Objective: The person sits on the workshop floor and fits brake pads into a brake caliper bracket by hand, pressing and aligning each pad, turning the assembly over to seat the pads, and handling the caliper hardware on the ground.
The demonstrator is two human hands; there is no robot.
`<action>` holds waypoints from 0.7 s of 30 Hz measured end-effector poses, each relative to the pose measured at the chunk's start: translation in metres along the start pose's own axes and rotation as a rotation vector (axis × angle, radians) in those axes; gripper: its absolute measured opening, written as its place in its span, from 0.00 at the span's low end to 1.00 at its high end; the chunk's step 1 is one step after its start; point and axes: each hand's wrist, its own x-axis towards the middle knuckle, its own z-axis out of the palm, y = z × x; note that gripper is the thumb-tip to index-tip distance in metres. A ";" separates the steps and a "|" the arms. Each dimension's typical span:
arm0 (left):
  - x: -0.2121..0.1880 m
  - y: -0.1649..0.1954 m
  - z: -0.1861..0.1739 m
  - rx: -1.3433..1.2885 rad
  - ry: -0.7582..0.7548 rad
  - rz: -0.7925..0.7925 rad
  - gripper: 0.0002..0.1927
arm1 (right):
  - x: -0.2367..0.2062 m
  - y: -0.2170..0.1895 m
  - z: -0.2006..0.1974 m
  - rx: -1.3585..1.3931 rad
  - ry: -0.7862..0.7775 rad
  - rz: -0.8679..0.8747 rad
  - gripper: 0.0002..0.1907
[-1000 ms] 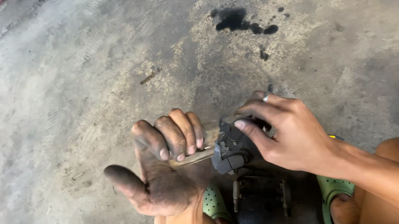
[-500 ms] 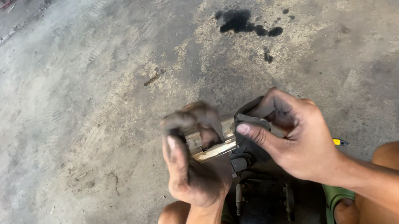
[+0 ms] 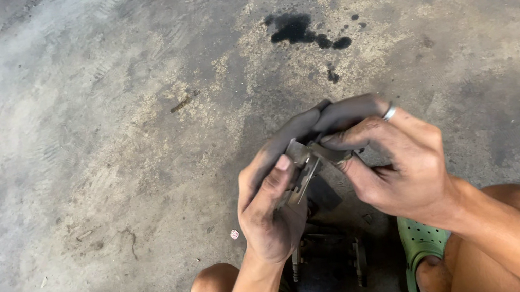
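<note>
Your left hand (image 3: 269,210), black with grease, closes its fingers around a small grey metal part (image 3: 304,168) held above the concrete floor (image 3: 103,155). Your right hand (image 3: 399,159) pinches the part's other end, a ring (image 3: 389,112) on one finger.

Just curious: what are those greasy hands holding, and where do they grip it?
A small metal part, pinched between both hands: left hand from below, right hand at its top.

You've got two hands up, left hand (image 3: 269,210) and right hand (image 3: 400,166), one small metal part (image 3: 304,167) between them, one ring (image 3: 389,112), one green sandal (image 3: 423,248), one dark oil stain (image 3: 297,27) on the floor.
</note>
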 end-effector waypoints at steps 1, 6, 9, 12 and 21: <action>-0.001 0.001 0.000 0.020 0.025 0.014 0.31 | 0.000 0.002 -0.001 -0.016 0.018 -0.027 0.06; -0.004 0.005 -0.008 0.186 0.121 0.183 0.25 | 0.001 0.014 -0.003 0.012 -0.032 0.011 0.06; -0.005 0.005 -0.014 0.347 0.081 0.364 0.25 | -0.002 0.012 0.002 0.005 -0.138 -0.013 0.09; -0.009 0.004 -0.015 0.385 0.114 0.389 0.25 | -0.008 0.002 0.004 -0.014 -0.188 -0.003 0.14; -0.019 0.004 -0.008 0.483 0.129 0.467 0.23 | -0.014 -0.013 0.008 0.221 -0.313 0.485 0.21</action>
